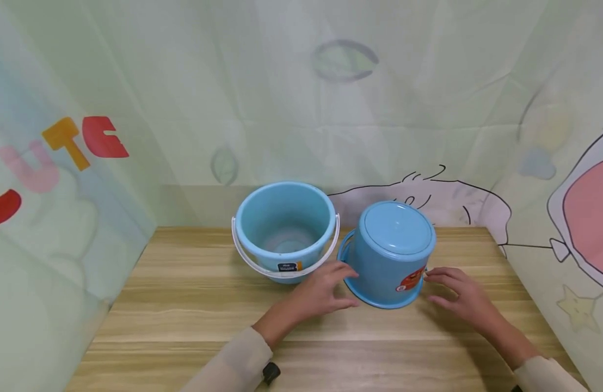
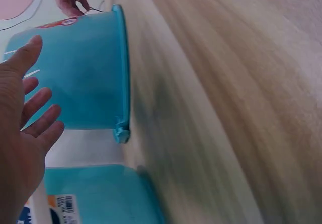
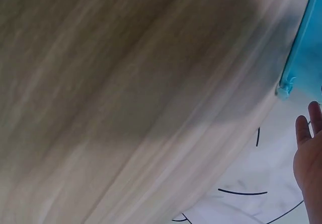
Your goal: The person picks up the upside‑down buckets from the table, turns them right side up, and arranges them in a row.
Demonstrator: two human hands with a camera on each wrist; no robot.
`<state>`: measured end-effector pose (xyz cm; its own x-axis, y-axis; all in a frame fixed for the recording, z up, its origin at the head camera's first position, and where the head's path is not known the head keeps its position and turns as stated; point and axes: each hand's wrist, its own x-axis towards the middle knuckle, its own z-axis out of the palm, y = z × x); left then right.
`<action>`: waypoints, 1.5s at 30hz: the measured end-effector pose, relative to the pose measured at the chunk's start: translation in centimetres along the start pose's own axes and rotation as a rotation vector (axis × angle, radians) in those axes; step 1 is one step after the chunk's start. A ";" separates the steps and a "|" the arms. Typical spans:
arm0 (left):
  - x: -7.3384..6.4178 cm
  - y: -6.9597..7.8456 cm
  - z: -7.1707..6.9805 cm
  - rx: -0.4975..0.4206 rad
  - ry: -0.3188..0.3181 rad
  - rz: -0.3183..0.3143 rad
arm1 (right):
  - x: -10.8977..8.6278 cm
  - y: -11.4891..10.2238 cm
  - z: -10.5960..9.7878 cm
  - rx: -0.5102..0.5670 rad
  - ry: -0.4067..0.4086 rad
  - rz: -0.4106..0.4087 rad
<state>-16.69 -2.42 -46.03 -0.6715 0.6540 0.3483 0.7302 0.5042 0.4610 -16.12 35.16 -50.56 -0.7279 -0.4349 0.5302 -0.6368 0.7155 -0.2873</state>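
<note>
A blue bucket (image 1: 397, 256) stands upside down on the wooden table, its base up and its rim on the tabletop. A red label shows on its front right side, and its handle lies out at the left. My left hand (image 1: 326, 288) is beside its left side, fingers spread in the left wrist view. At its right side is my right hand (image 1: 455, 294), fingertips close to the wall; whether they touch it I cannot tell. To the left, a second light blue bucket (image 1: 250, 247) stands upright with its mouth up. Its white handle (image 1: 254, 265) hangs down across the front.
The wood-grain table (image 1: 194, 321) holds both buckets near its back edge. Behind it and at both sides hangs a printed pale green curtain (image 1: 262, 81) with cartoon drawings and coloured letters. The two buckets stand close together, a narrow gap between them.
</note>
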 end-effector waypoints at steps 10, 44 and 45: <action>0.8 -1.1 2.4 0.145 -0.176 -0.025 | -0.3 1.1 1.2 -0.080 -0.110 -0.045; 2.0 -3.8 4.7 0.316 -0.196 0.005 | 0.9 2.2 2.4 -0.196 -0.210 -0.260; 2.1 -3.8 4.7 0.327 -0.186 0.008 | 1.0 2.2 2.4 -0.200 -0.211 -0.257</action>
<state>-20.23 -0.31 -50.93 -0.6533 0.7348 0.1823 0.7571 0.6324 0.1639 -18.84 34.99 -52.63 -0.6007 -0.7018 0.3830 -0.7581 0.6521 0.0057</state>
